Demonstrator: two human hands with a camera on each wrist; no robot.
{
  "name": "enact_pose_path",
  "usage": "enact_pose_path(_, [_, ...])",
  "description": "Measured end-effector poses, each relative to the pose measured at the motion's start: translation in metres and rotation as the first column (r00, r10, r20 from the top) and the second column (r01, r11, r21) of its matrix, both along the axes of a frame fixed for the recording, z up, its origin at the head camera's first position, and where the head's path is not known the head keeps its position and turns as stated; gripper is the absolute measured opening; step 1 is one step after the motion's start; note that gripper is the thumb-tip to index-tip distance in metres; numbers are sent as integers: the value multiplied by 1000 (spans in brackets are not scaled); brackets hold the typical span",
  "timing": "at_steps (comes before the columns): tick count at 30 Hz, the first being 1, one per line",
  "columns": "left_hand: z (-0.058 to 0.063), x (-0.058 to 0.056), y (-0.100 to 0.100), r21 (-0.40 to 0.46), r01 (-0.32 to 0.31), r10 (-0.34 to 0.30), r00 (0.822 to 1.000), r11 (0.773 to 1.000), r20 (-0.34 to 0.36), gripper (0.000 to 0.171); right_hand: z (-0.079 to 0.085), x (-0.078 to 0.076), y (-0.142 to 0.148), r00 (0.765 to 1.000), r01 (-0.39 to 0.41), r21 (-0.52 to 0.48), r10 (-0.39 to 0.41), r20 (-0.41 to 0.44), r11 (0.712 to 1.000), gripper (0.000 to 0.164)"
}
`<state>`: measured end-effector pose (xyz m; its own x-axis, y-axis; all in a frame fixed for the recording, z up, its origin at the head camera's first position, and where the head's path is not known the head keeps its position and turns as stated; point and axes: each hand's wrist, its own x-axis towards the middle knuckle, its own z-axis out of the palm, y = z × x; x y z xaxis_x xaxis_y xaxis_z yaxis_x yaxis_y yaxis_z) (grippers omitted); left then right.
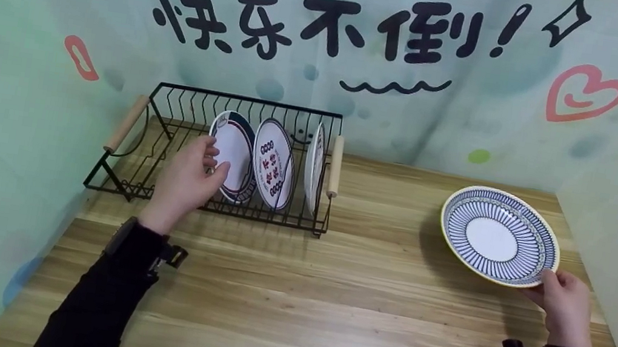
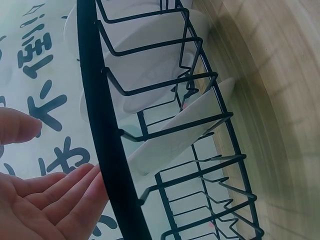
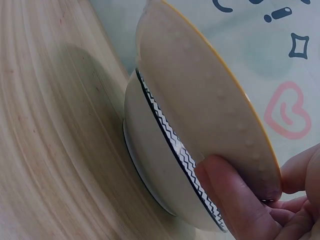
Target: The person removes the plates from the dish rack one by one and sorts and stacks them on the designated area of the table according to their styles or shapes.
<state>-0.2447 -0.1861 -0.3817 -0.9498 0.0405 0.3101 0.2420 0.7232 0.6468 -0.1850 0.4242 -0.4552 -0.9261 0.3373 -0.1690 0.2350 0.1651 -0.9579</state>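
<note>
My right hand [image 1: 567,310] pinches the rim of a blue-and-white striped plate [image 1: 494,238], thumb above and fingers beneath. In the right wrist view, a deeper dish [image 3: 147,150] with a zigzag inner border lies directly under this plate [image 3: 200,95], on the table. My left hand [image 1: 188,180] is at the front of a black wire dish rack [image 1: 269,216], its fingers loosely extended beside a dark-banded plate [image 1: 235,153]. In the left wrist view, the fingertips of the left hand [image 2: 50,205] are right at the rack's thick top bar, near a leaning white plate [image 2: 190,112].
A plate with red markings [image 1: 272,171] and a white plate seen edge-on [image 1: 313,168] stand farther right in the rack. Wooden handles [image 1: 336,165] cap the rack's ends. A printed cloth [image 1: 402,126] backs the wooden table [image 1: 336,318] and rises along both sides.
</note>
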Motion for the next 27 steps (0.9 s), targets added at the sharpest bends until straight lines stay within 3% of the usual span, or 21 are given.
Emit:
enact_pose_path(13, [0,-2,-4,34,-26,30,994,999,-102,49,3,0,7,1000,-19,-53,19,3,998,54])
enact_pose_path(27, [-4,-9,-7,-56,-85,79,991,995,-107,54,10,-8,13,986,-5,30,0,164,1000,62])
